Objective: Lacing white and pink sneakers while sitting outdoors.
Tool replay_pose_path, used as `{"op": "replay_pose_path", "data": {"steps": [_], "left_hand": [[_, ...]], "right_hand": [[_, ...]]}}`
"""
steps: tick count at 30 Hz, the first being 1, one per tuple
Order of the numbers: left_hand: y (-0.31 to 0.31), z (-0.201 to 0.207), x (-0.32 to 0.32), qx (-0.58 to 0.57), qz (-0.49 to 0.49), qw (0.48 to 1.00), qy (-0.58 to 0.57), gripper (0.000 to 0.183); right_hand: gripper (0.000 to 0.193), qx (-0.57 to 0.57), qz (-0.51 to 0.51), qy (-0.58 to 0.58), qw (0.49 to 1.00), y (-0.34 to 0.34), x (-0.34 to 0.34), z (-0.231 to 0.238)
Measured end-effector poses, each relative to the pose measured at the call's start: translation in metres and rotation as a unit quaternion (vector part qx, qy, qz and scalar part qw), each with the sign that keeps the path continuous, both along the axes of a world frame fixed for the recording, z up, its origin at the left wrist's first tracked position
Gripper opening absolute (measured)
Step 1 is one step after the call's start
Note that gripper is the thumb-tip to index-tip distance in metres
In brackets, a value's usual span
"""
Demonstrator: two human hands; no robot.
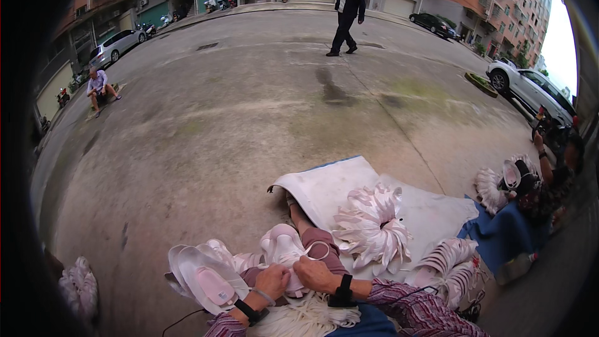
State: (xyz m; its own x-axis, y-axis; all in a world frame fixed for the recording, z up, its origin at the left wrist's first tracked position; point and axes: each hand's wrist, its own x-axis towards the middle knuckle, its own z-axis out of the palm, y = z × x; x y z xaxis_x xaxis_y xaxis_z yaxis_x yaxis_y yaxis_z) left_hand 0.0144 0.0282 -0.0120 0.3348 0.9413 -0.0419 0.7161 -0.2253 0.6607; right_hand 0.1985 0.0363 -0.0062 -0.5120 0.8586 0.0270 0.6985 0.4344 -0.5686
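Note:
A white and pink shoe upper (282, 240) lies across my lap. My left hand (272, 282) is closed at its lower part, with its fingertips partly hidden. Beside it, my right hand (315, 273) pinches a white shoelace (320, 247), which loops up above the knuckles. Below both hands a thick bundle of loose white laces (306, 316) rests on my lap. Stacked shoe uppers (211, 282) with pink insides lean to the left of my left hand.
On a white sheet (318, 190) stands a ring of shoe uppers (374, 228). Another row of uppers (444, 267) lies near my right elbow. A co-worker (549, 181) sits at the right beside more uppers (493, 188). Someone walks (348, 12) across the yard; another person (100, 87) sits far left.

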Motion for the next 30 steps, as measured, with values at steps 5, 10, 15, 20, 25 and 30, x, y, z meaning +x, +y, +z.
{"op": "replay_pose_path", "data": {"steps": [5, 10, 15, 20, 25, 30], "left_hand": [[-0.001, -0.002, 0.004, 0.041, -0.003, 0.999, 0.013, 0.015], [-0.002, -0.007, 0.0, 0.013, 0.008, 1.0, -0.016, 0.017], [-0.003, -0.01, 0.001, 0.026, 0.021, 0.999, -0.028, 0.017], [-0.002, -0.014, 0.002, -0.017, 0.063, 0.993, -0.103, 0.017], [-0.002, -0.016, 0.002, -0.032, 0.084, 0.985, -0.145, 0.015], [-0.004, -0.018, 0.003, -0.059, 0.103, 0.979, -0.165, 0.017]], "right_hand": [[0.016, 0.013, -0.014, 0.081, 0.997, 0.004, 0.003, -0.026], [0.012, -0.003, -0.003, 0.038, 0.999, 0.005, 0.001, -0.015], [0.012, 0.0, -0.008, -0.045, 0.999, -0.005, -0.002, 0.01], [0.012, 0.008, -0.037, 0.023, 0.999, -0.002, 0.001, -0.008], [0.014, -0.034, -0.054, 0.117, 0.991, 0.009, 0.002, -0.011], [0.014, -0.021, -0.037, 0.099, 0.994, 0.001, 0.003, -0.01]]}}
